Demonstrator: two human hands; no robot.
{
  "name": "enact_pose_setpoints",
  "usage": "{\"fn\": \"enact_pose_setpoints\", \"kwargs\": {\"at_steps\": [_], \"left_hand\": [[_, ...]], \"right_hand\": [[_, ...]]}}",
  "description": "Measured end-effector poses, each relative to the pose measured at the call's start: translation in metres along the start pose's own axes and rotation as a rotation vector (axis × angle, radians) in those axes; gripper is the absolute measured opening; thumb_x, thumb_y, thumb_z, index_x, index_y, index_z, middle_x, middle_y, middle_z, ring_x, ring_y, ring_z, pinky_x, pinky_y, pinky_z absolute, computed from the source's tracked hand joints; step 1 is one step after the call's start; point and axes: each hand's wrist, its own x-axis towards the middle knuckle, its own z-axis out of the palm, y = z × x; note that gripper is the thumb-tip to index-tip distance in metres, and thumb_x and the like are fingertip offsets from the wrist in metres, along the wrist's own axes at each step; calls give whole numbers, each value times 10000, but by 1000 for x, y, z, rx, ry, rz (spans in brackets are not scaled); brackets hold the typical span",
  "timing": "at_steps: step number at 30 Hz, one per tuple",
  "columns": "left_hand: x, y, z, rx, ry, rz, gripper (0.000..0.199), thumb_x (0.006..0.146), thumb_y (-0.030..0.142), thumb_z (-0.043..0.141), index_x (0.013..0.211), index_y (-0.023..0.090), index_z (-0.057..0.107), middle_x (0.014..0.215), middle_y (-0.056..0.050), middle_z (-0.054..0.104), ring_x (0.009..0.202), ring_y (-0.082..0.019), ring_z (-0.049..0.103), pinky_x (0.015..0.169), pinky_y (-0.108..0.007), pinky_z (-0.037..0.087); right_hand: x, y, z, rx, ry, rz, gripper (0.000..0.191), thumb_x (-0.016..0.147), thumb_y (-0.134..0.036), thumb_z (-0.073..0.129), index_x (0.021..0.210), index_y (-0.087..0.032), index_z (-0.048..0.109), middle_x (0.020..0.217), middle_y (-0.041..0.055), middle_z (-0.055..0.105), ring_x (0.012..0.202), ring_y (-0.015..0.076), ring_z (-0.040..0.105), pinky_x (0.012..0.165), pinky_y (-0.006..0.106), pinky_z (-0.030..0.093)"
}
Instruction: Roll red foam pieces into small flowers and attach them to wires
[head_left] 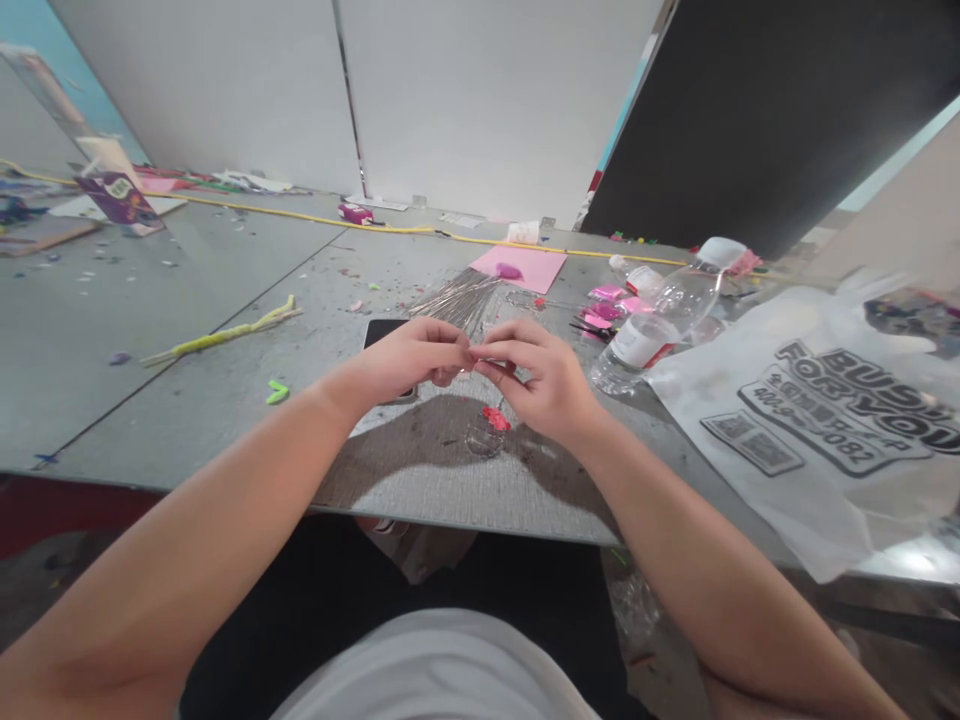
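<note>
My left hand (pixel 431 352) and my right hand (pixel 525 375) meet above the grey table (pixel 247 420), fingertips pinched close together. A tiny reddish bit shows between them, too small to name. Just below lie red pieces (pixel 496 418) beside a small clear round item. Beyond my fingers is a bundle of thin wires (pixel 457 300), its far end near a purple lump (pixel 508 271) on a pink sheet (pixel 544 268). A dark phone-like object (pixel 384 330) lies partly hidden under my left hand.
On the right stand a clear plastic bottle (pixel 637 345) and a white plastic bag (pixel 810 400), near pink packets (pixel 604 312). Yellow-green twisted stems (pixel 225 335) and a green piece (pixel 277 391) lie left. A yellow cord (pixel 300 215) crosses the back.
</note>
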Motion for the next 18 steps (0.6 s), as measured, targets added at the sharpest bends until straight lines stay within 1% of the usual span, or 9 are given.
{"fn": "enact_pose_setpoints", "kwargs": {"at_steps": [3,5,9,12,15,18], "left_hand": [[0,0,0,23,-25,-34,154,827,254,685,711,174,625,587,26,479,562,-101,407,542,-290,238],[-1,1,0,65,-60,-39,166,840,271,687,721,174,623,595,27,486,565,-99,396,544,-288,237],[-2,4,1,166,-111,42,231,845,297,686,679,169,591,626,33,450,592,-94,373,572,-282,251],[-2,6,4,232,-88,117,275,833,310,688,640,169,553,651,24,453,616,-99,387,587,-280,263],[-2,7,6,279,-53,176,312,814,316,695,613,172,504,642,23,452,615,-98,384,583,-271,271],[-2,8,7,315,10,225,276,793,288,675,607,172,508,601,40,425,580,-85,356,555,-257,269]], "right_hand": [[2,-1,-6,63,-47,22,158,998,-185,654,1047,-223,799,1028,79,746,883,173,710,722,311,585],[4,-2,-9,95,-73,38,129,979,-188,687,1005,-222,808,998,69,746,852,163,706,700,296,574],[6,-4,-15,156,-129,132,34,904,-227,794,924,-231,822,955,41,753,746,135,674,649,278,552],[8,-7,-18,217,-133,219,23,863,-247,830,880,-233,828,927,31,762,699,124,649,632,276,542],[8,-8,-17,268,-131,305,53,842,-280,840,850,-231,821,888,30,764,722,140,658,657,292,545],[8,-9,-12,339,-90,495,157,813,-350,858,829,-216,777,809,15,744,644,127,614,611,299,515]]}}
